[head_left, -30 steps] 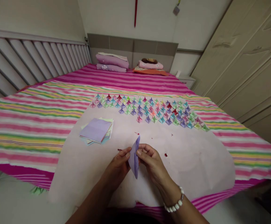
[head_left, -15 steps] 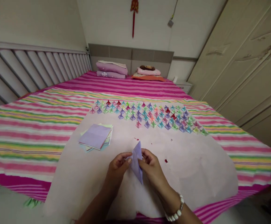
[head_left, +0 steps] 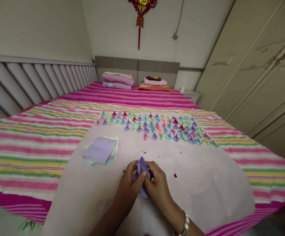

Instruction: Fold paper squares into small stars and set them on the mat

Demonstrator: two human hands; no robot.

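Between my two hands is a folded sheet of purple origami paper (head_left: 142,164), standing on edge with its pointed top upward. My left hand (head_left: 132,182) grips its left side, with the thumb pressed across the front fold. On the other side, my right hand (head_left: 158,182) pinches the paper, fingers curled behind it; a white bead bracelet circles that wrist. The fingers hide part of the paper's lower folds. To the left lies a stack of square paper sheets (head_left: 100,150), purple on top. Farther off, several rows of small folded paper pieces (head_left: 154,126) in many colours stand on the board.
A pale board (head_left: 206,183) with a rounded edge lies on the bed under my hands. Small red scraps (head_left: 175,176) are scattered on it. Striped bedding (head_left: 29,147) surrounds the board. Folded bedding (head_left: 117,80) sits by the headboard, and a wardrobe (head_left: 260,65) stands at right.
My hands have come closer together, and the left thumb now lies over the front of the purple paper. The paper looks narrower and more closed. The camera view has tilted up slightly.
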